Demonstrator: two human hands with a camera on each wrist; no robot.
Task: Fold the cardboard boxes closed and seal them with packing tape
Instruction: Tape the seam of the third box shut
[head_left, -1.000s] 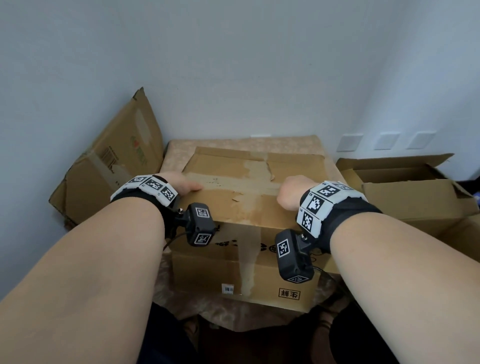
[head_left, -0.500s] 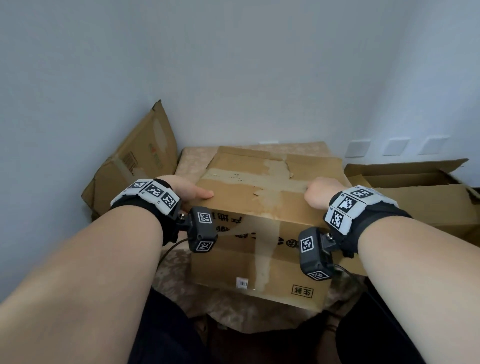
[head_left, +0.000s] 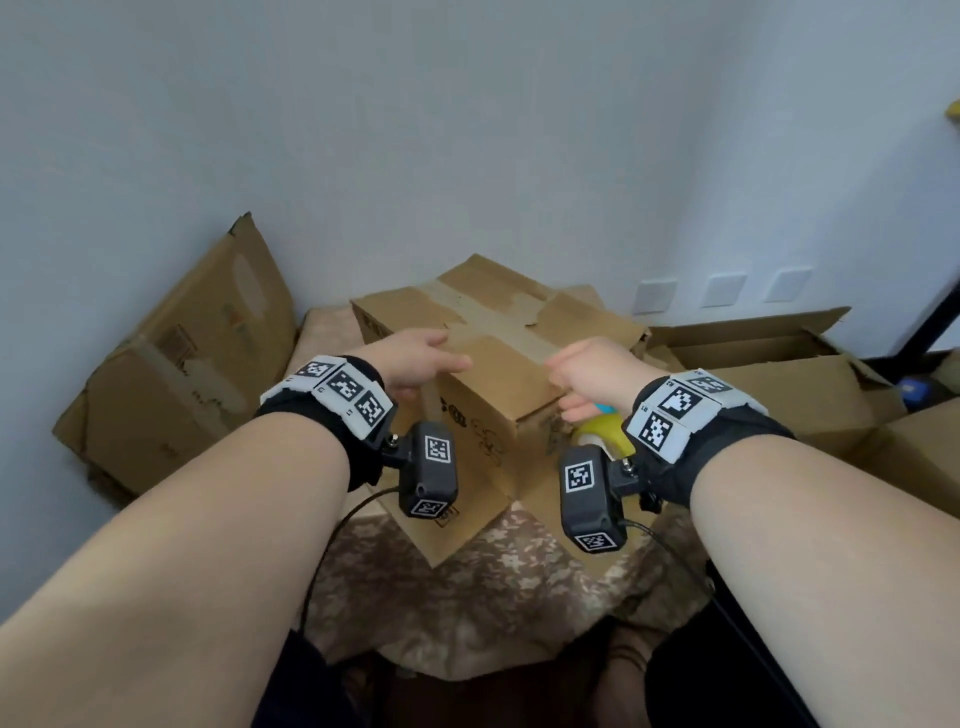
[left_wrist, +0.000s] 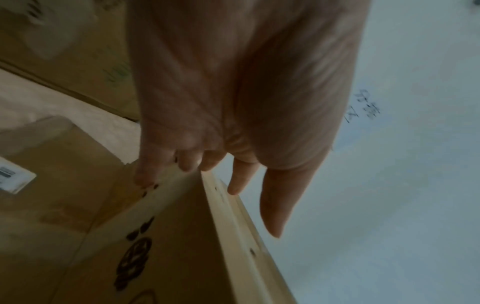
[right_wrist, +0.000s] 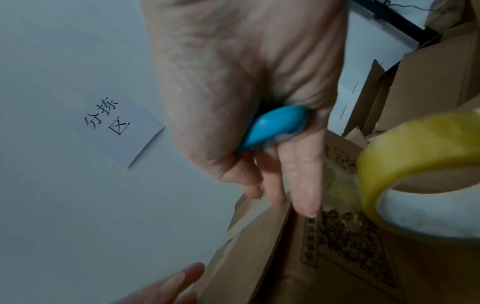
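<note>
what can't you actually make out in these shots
- Tape dispenser: the right hand wraps its blue handle, so its blade is hidden in every view; the yellow roll is cut off at the right wrist frame's edge.
- Box print: blurred in both wrist views, too small in the head view.
- Left hand fingertips: hidden behind the box edge in the left wrist view.

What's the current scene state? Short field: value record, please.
surface: patterned beige cloth-covered table
work item: closed brown cardboard box with old tape strip across top, standing corner-on to the person
left hand: fingers straight, resting on box top edge
right hand: grips blue-handled dispenser with yellowish packing tape roll, held at box's right top edge
new tape on box: cannot tell
left of table: flattened brown cardboard box leaning on wall
right of table: open brown cardboard box
</note>
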